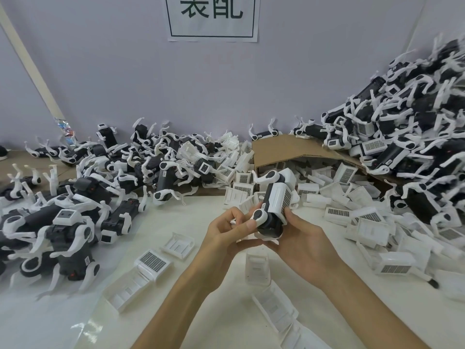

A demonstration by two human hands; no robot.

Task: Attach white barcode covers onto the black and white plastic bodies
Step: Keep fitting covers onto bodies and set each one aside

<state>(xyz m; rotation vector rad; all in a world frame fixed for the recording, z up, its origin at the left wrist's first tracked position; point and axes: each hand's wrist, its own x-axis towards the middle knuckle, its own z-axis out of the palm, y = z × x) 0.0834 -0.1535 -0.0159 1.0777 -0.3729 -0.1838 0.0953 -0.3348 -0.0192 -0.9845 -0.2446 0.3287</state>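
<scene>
Both hands hold one body (273,205) above the white table (156,323), near the middle of the scene. The left hand (227,235) grips its near left end, thumb pressed on the round white leg joint, fingers curled behind. The right hand (299,245) cradles the near right side from below, its thumb lying along the edge of the cover (279,197) that sits on the body's top. The cover's barcode grid faces right. The body is tilted, its far end raised, a white leg curling off to the left there.

Loose covers (153,260) lie scattered on the table near the hands, some grid up, some hollow side up. Just beyond the held body a cardboard box (289,149) lies on its side, with more covers spilling from it to the right and left. To the left is a pile of bodies (75,197) with white legs sticking up. A bigger pile (415,127) rises at far right against the wall. On the far wall hangs a paper sign (212,18).
</scene>
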